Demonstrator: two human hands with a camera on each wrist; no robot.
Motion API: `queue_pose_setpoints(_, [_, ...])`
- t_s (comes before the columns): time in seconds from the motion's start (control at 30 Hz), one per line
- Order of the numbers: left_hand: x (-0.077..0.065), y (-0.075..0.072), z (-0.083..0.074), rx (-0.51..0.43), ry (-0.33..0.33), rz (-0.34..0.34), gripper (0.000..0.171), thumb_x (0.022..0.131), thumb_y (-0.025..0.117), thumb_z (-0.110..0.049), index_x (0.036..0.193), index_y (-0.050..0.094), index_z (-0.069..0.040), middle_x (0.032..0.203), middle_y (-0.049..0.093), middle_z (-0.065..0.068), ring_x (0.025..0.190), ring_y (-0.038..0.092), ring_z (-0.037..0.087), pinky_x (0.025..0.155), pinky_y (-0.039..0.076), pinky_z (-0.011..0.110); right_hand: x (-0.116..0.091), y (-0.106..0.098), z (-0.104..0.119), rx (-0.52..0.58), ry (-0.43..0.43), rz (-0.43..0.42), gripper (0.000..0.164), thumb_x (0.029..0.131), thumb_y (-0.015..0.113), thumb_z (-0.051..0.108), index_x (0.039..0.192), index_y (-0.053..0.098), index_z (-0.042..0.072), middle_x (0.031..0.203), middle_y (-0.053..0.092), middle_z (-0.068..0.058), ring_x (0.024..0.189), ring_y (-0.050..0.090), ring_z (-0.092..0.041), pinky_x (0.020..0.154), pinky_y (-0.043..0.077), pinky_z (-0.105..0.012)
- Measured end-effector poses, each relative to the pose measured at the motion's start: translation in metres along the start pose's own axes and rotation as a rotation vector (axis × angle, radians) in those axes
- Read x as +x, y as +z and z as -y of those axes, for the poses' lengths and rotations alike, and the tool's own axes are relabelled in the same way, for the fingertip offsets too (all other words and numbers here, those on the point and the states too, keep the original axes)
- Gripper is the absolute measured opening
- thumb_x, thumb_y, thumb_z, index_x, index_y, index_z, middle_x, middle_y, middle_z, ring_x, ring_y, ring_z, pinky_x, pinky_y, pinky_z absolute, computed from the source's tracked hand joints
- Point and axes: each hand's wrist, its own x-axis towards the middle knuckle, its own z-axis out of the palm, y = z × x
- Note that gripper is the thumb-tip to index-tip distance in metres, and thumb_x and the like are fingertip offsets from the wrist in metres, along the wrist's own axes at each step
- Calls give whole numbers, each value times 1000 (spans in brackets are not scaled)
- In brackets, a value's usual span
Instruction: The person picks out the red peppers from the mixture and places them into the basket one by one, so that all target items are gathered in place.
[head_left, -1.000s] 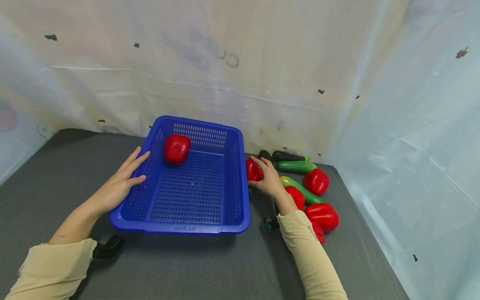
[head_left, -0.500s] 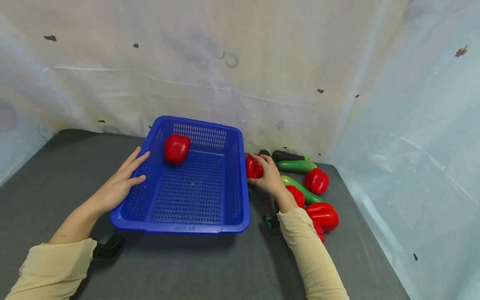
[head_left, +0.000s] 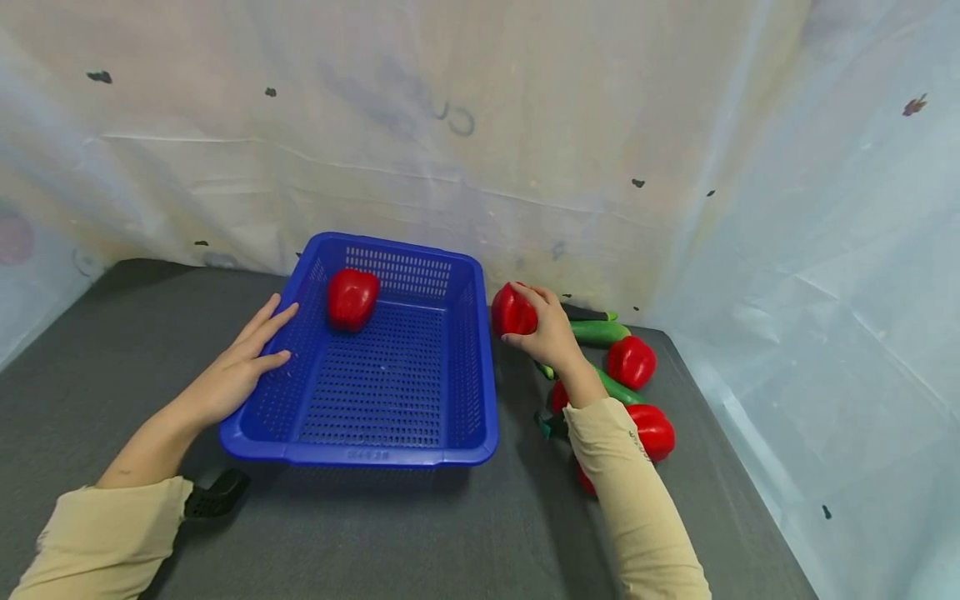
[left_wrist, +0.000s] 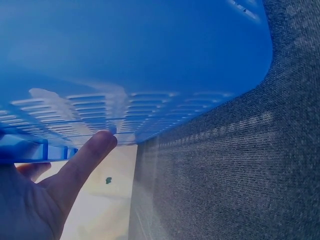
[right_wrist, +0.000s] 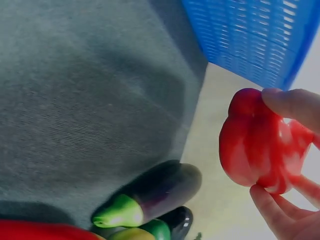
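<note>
Head view: red pepper (head_left: 352, 300) inside basket (head_left: 360, 456); right hand (head_left: 552, 333) grips another pepper (head_left: 513, 312) outside, two o'clock; left hand (head_left: 236, 372), fingers spread, nine o'clock; vegetables (head_left: 631, 363) loose at three. I judge loading barely begun.

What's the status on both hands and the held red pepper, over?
Left hand resting on blue basket. Right hand gripping red pepper, outside basket. Basket's side wall between pepper and inside.

The head view looks forward and down over the table (head_left: 360, 542). Both wrist views look from close by, sharing the blue basket (head_left: 360, 456): across the left one's top, in the right one's upper right.
</note>
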Motion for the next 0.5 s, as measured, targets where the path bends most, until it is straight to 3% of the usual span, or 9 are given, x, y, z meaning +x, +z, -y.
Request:
queue_pose_setpoints(0.27, [-1, 0, 0, 6, -1, 0, 59, 103, 35, -12, 155, 7, -8, 159, -19, 13, 142, -18, 46, 102, -3, 76, 5, -7, 8, -14, 12, 4, 78, 79, 78, 17, 147, 39, 24, 152, 30, -13, 135, 36, -36, 101, 43, -54])
queue_pose_setpoints(0.5, [0, 1, 0, 2, 1, 1, 59, 103, 35, -13, 155, 7, -9, 160, -19, 13, 143, -18, 45, 103, -3, 76, 10, -14, 14, -1, -30, -12, 78, 80, 77, 15, 147, 39, 23, 152, 30, -13, 135, 36, -36, 102, 42, -54])
